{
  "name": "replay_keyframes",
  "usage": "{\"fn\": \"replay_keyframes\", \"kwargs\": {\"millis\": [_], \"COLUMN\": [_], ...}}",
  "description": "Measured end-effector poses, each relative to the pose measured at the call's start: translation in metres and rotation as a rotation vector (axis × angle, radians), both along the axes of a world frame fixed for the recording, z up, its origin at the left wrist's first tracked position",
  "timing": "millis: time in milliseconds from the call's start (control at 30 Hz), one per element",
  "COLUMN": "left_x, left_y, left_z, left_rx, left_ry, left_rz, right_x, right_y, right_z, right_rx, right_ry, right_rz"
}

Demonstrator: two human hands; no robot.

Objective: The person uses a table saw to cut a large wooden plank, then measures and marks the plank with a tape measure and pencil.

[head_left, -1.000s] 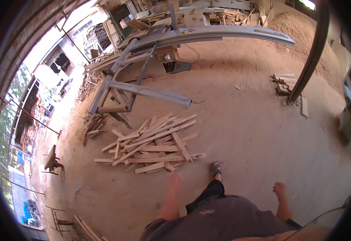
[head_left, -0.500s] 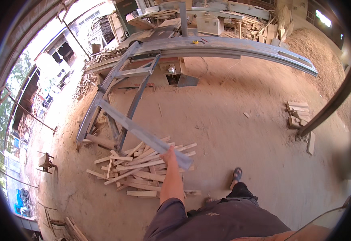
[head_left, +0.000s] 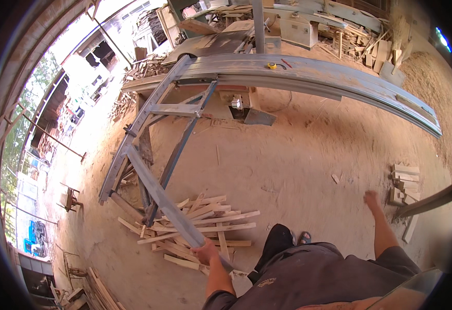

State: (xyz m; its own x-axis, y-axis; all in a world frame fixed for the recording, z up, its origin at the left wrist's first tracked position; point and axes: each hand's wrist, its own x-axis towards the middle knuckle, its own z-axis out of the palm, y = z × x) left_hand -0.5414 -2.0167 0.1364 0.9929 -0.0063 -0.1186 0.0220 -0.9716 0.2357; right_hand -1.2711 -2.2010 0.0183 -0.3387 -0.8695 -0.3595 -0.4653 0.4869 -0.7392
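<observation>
My left hand [head_left: 205, 252] is closed round the near end of a long grey metal bar [head_left: 170, 207]. From there the bar runs up and away to a metal side frame [head_left: 139, 121], which joins a long sliding table [head_left: 231, 64] of what looks like a panel saw. Beneath the bar lies a loose pile of wood strips [head_left: 210, 221] on the ground. My right hand [head_left: 371, 200] is out to the right above the dirt floor, fingers curled in, with nothing seen in it. The nearest things to it are short wood blocks.
A yellow tape measure [head_left: 272, 65] and a red pencil-like stick [head_left: 286, 62] rest on the sliding table. Short wood blocks [head_left: 405, 178] are stacked at the right beside a dark slanted post [head_left: 432, 199]. Sawdust [head_left: 427, 77] is heaped at the far right; a small stool [head_left: 72, 199] stands at the left.
My left hand and the bar's near end have come down and nearer to me, so the bar slopes more steeply. My right hand has come into view. My feet have shifted.
</observation>
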Motion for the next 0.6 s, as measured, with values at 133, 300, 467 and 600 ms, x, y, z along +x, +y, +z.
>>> {"fn": "replay_keyframes", "kwargs": {"millis": [133, 300, 467, 600], "left_x": [0.000, 0.021, 0.063, 0.124], "left_y": [-0.033, -0.051, -0.063, 0.008], "left_z": [-0.017, -0.047, -0.076, -0.162], "left_rx": [-0.015, -0.020, 0.071, 0.166], "left_ry": [-0.053, -0.057, -0.093, -0.396], "left_rz": [-0.032, 0.030, 0.071, -0.131], "right_x": [0.073, 0.184, 0.234, 0.273], "right_y": [-0.141, -0.224, -0.326, -0.435], "right_z": [0.115, 0.108, 0.086, 0.073], "right_rx": [-0.233, -0.045, 0.018, -0.035], "right_ry": [-0.098, -0.157, 0.072, 0.113], "right_rz": [0.072, 0.551, 0.707, 0.673]}}
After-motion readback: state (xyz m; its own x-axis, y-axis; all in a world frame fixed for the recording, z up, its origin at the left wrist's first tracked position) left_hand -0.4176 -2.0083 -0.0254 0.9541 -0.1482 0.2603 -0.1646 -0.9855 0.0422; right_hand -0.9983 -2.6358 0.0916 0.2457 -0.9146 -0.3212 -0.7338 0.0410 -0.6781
